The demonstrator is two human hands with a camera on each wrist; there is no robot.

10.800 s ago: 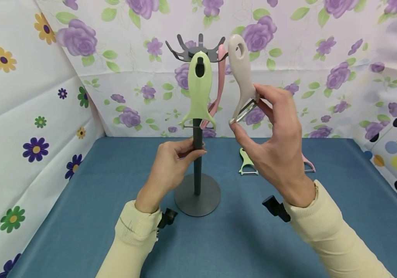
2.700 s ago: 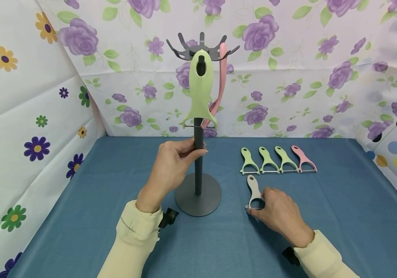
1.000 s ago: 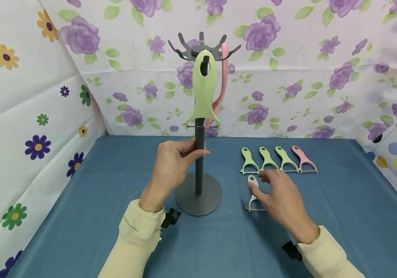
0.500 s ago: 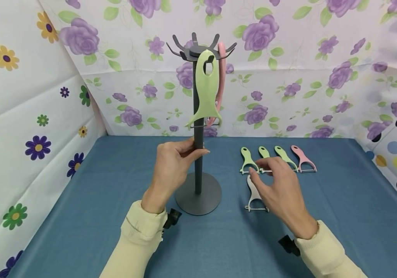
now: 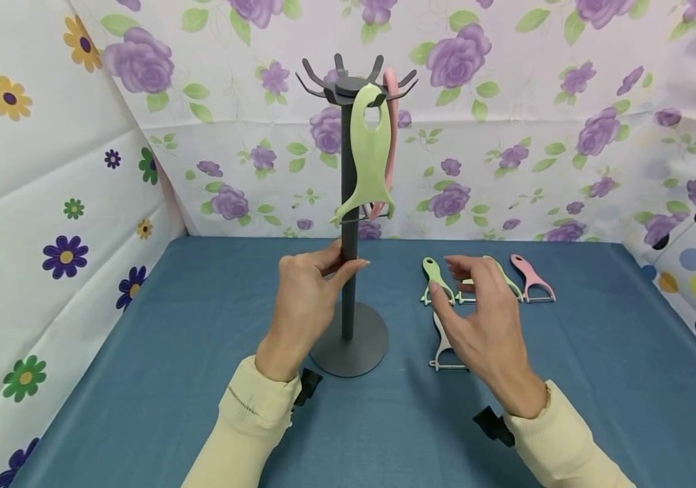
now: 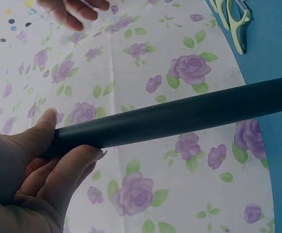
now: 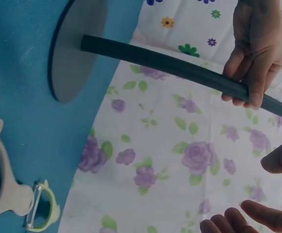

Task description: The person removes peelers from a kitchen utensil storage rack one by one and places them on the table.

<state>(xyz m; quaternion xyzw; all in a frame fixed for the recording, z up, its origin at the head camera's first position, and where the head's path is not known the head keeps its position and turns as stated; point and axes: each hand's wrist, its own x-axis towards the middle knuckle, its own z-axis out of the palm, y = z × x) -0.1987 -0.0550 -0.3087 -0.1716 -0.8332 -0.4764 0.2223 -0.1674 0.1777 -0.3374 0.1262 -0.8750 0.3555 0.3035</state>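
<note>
My left hand (image 5: 305, 298) grips the dark grey pole (image 5: 348, 315) of an upright hook stand, thumb and fingers around it, also plain in the left wrist view. From the stand's ring of hooks (image 5: 350, 85) hang a green peeler (image 5: 370, 159) at the front and a pink peeler (image 5: 392, 129) behind it, to the right. My right hand (image 5: 488, 332) is raised over the table with parted, bent fingers and nothing between them. Under it lies an off-white peeler (image 5: 442, 336), partly hidden by the hand.
Green peelers (image 5: 432, 272) and one pink peeler (image 5: 528, 274) lie in a row at the back right, partly behind the right hand. The stand's round base (image 5: 350, 356) rests on the blue cloth (image 5: 201, 305). Flowered sheets (image 5: 232, 169) enclose the back and sides.
Earlier my right hand held the off-white peeler by the hooks, then laid it on the table. It has let go and risen. The stand's top has turned, carrying the hung green peeler rightward.
</note>
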